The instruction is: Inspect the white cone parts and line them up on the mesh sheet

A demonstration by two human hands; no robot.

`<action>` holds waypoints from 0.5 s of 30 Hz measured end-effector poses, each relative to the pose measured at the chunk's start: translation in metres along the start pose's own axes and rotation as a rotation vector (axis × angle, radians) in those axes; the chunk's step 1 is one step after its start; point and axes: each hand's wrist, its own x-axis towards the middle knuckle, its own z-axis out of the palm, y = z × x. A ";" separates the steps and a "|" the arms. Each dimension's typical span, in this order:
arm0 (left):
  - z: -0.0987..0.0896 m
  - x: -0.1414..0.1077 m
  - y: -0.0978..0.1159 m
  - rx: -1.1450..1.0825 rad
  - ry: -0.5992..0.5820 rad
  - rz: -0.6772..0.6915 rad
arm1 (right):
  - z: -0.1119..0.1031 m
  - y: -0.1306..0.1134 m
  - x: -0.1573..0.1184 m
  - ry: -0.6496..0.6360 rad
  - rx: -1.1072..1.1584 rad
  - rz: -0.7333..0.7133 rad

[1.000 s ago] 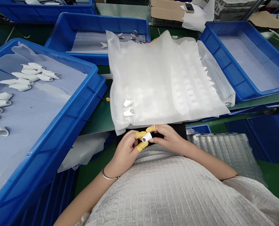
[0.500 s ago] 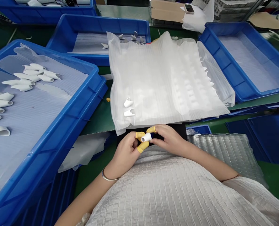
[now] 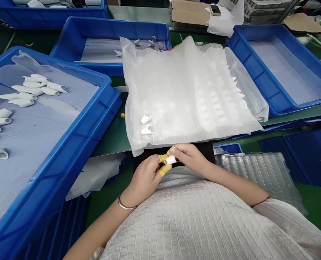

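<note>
A small white tubular piece [image 3: 170, 160] with an open round end is between my hands, above my lap. My left hand [image 3: 146, 175] pinches it, with yellow finger cots on the thumb and fingertip. From the other side my right hand [image 3: 189, 156] closes over its far end, a yellow-cotted fingertip on top. My right fingers hide that end. Just beyond, two similar white pieces with a cut-out edge, an upper piece [image 3: 146, 118] and a lower piece [image 3: 147, 130], lie on a white foam sheet [image 3: 171, 83].
A blue bin [image 3: 76, 131] on the left holds several white pointed tubes [image 3: 27, 90]. Another blue bin [image 3: 76, 32] behind holds several small pieces. At right stand a paper-lined blue bin [image 3: 260, 72] and a clear plastic tray [image 3: 260, 177]. A phone [image 3: 215, 9] lies at the back.
My right hand has shifted slightly left and its fingers have closed over the piece's far end. The dark blue bit seen there before is now covered. The view has moved slightly.
</note>
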 end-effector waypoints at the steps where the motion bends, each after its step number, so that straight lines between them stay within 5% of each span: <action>1: 0.000 -0.001 0.000 0.000 -0.002 0.019 | -0.001 0.003 0.001 0.012 0.083 0.068; 4: -0.001 -0.001 -0.002 0.009 0.012 0.067 | -0.004 0.010 0.002 0.081 0.224 0.197; 8: -0.002 0.002 -0.001 0.022 0.022 0.105 | -0.008 0.008 -0.001 0.062 0.201 0.163; 15: -0.002 0.001 0.001 -0.008 0.026 -0.106 | -0.007 0.001 -0.005 0.016 0.128 0.061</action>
